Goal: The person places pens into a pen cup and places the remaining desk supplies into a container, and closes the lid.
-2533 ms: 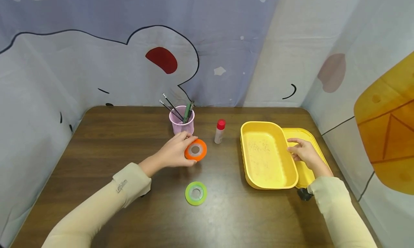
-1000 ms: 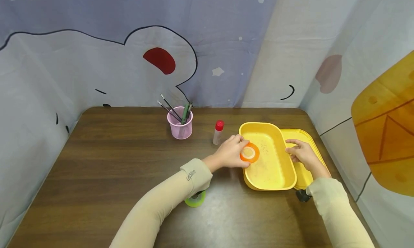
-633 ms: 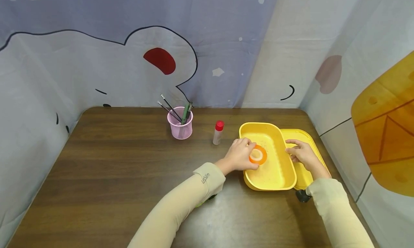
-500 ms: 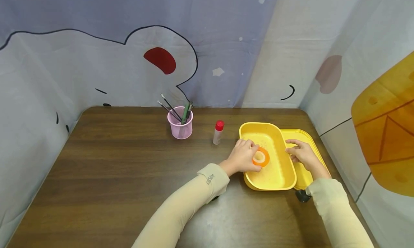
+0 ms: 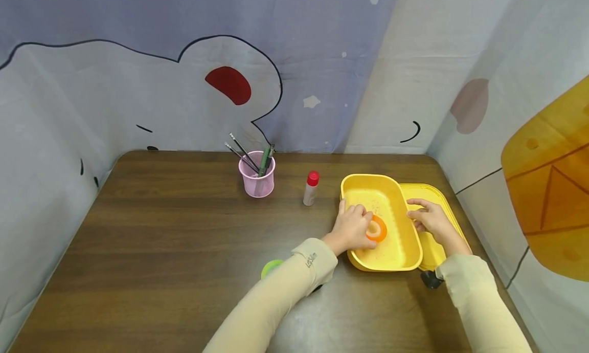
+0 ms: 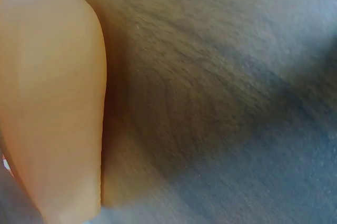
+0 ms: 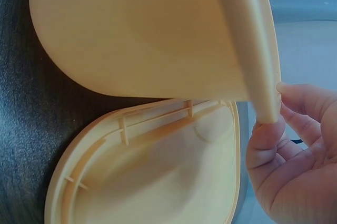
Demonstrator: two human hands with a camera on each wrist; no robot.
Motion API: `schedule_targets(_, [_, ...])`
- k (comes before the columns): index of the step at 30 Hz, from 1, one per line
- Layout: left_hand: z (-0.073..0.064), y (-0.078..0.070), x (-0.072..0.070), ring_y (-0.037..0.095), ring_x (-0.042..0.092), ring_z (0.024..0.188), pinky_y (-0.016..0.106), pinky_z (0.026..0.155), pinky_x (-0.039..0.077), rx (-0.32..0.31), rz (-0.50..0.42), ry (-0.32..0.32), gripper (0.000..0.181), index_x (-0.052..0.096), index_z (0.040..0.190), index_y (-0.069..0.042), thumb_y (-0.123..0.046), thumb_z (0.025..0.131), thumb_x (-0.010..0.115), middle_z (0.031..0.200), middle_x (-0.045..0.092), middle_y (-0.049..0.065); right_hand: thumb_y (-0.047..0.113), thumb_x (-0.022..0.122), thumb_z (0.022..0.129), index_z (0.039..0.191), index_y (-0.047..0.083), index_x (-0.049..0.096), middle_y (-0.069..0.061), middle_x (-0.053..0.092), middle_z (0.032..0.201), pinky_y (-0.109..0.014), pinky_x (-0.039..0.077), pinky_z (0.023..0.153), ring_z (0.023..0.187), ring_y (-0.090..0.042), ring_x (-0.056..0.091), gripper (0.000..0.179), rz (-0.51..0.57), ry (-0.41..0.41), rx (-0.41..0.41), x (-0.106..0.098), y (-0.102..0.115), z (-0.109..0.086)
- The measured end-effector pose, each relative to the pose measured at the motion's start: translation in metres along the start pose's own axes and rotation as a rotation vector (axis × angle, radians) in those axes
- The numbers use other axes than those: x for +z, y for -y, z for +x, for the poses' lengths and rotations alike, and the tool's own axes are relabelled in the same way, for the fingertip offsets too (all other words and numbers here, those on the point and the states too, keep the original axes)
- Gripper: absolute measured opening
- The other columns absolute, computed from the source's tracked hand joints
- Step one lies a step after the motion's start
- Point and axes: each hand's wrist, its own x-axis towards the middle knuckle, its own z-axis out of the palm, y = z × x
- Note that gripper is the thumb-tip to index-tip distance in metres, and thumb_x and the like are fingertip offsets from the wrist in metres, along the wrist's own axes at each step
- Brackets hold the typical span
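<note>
Inside the yellow box (image 5: 398, 253), low near its floor, my left hand (image 5: 352, 229) grips an orange tape roll (image 5: 382, 227) between thumb and fingers. Whether the roll touches the floor, I cannot tell. In the left wrist view only the outer wall of the box (image 6: 52, 103) and the tabletop show; the hand itself is out of sight there. My right hand (image 5: 434, 222) pinches the right rim of the box, with thumb and fingertips on the edge in the right wrist view, where the hand (image 7: 303, 163) is close up. The box's yellow lid (image 7: 152, 187) lies partly beneath it.
A green tape roll (image 5: 270, 267) lies on the wooden table (image 5: 152, 250), partly hidden by my left sleeve. A red-capped glue stick (image 5: 311, 189) stands left of the box. Farther left is a pink cup (image 5: 257, 188) with pencils and pens. A printed curtain hangs behind.
My left hand has carried the orange tape roll rightward from the table's middle, over the left rim and down into the box. The right hand stays on the rim.
</note>
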Motion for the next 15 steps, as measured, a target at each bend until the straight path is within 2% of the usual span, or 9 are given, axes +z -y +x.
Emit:
schedule_targets(10, [0.0010, -0.0013, 0.0002, 0.012, 0.044, 0.098, 0.050, 0.106, 0.008, 0.001, 0.041, 0.048, 0.071, 0.050, 0.123, -0.021, -0.061, 0.066, 0.060, 0.104, 0.047, -0.006, 0.015, 0.050, 0.088, 0.132, -0.004, 0.032, 0.008, 0.053, 0.066, -0.023, 0.045, 0.051, 0.053, -0.006, 0.047, 0.051, 0.006, -0.003, -0.002, 0.0006, -0.0010, 0.0000])
schedule_targets(15, [0.0007, -0.0013, 0.0004, 0.012, 0.045, 0.098, 0.050, 0.107, 0.009, -0.003, 0.051, 0.042, 0.068, 0.051, 0.122, -0.021, -0.061, 0.067, 0.060, 0.105, 0.047, -0.006, 0.015, 0.051, 0.088, 0.132, -0.004, 0.032, 0.008, 0.053, 0.066, -0.022, 0.045, 0.051, 0.053, -0.006, 0.047, 0.051, 0.010, -0.002, 0.000, 0.0005, -0.0013, 0.0003])
